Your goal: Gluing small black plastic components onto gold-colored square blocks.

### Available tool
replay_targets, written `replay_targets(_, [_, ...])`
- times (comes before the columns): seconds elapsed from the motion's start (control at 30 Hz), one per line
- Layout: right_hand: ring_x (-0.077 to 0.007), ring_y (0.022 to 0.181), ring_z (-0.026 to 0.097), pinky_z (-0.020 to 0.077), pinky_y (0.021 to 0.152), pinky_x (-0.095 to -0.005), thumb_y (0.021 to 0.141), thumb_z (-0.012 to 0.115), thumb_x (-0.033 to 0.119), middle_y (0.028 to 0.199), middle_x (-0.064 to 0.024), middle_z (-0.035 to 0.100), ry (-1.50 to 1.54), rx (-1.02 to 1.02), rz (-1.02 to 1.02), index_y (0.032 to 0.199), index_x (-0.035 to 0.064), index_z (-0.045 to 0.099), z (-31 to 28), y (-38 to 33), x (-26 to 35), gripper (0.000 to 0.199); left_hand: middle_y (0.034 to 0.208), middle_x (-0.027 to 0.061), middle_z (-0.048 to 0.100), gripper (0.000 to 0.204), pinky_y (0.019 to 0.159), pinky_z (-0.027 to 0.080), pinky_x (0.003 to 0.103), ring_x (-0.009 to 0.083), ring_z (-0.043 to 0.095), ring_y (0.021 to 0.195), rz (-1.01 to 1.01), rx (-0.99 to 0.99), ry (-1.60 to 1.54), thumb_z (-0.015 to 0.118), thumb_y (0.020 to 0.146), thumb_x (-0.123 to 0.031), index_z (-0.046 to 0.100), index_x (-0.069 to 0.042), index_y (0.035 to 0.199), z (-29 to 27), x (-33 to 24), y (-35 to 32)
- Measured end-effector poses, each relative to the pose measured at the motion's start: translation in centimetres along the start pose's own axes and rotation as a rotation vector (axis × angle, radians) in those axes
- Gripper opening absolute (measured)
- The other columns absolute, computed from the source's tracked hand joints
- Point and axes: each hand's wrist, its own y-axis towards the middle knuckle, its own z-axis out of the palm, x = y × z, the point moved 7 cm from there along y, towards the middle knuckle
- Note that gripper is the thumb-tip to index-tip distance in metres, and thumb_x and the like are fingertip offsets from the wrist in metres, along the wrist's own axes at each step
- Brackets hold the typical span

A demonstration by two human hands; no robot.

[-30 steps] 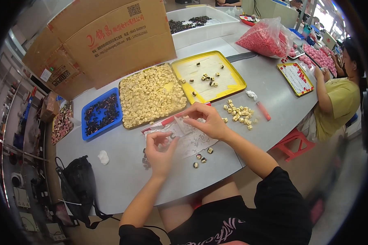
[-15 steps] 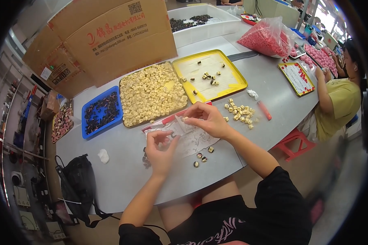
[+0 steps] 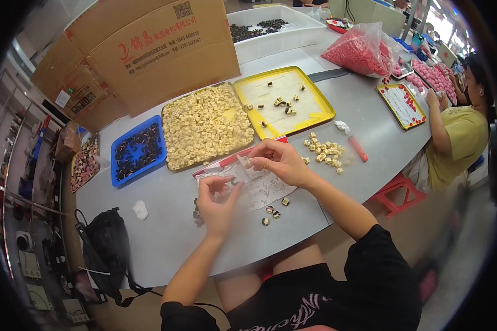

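Note:
Over a white sheet (image 3: pixel 262 193) with a red band along its far edge, both my hands work close together. My right hand (image 3: pixel 284 164) is closed in a pinch on a small cream-coloured piece (image 3: pixel 248 161), mostly covered by the fingertips. Curled, with thumb and forefinger nearly meeting, my left hand (image 3: pixel 216 203) hides whatever may be between its fingertips. Small dark pieces (image 3: pixel 198 214) peek out beside it. On the near side of the sheet lie several black-and-cream pieces (image 3: pixel 270 209). A loose pile of cream cubes (image 3: pixel 327 151) is to the right of my right hand.
Beyond the sheet stand a tray of cream cubes (image 3: pixel 204 124), a yellow-rimmed tray (image 3: pixel 315 113) and a blue tray (image 3: pixel 115 160) of dark pieces. A cardboard sheet (image 3: pixel 149 55) rises behind. A black bag (image 3: pixel 105 248) sits left; a red tube (image 3: pixel 358 149) lies right. Another person (image 3: pixel 458 132) sits farther right.
The view has shifted very slightly. Both hands keep nearly the same place and grip; nothing on the table has visibly moved.

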Motion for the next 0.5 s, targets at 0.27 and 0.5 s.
replay_targets(0.27, [-0.0124,0.087,0.060,0.0495,0.078,-0.0257,0.081,0.065,0.000,0.097,-0.0090,0.063,0.022,0.053,-0.035,0.097,-0.0012,0.060,0.42,0.19,-0.39,0.016,0.088,0.0027,0.059,0.034,0.069,0.042,0.023,0.0087,0.048,0.072,0.022,-0.015,0.013,0.078,0.069,-0.004,0.053,-0.005,0.091,-0.32,-0.03,-0.26])
replay_targets(0.5, [-0.0135,0.089,0.063,0.0515,0.079,-0.0246,0.080,0.066,0.000,0.093,-0.0089,0.065,0.051,0.077,0.076,0.097,-0.0017,0.058,0.76,0.20,-0.37,0.018,0.087,0.0028,0.057,0.032,0.070,0.042,0.023,0.0094,0.048,0.072,0.048,-0.028,-0.040,0.079,0.068,-0.004,0.057,-0.004,0.092,-0.10,-0.48,-0.03])
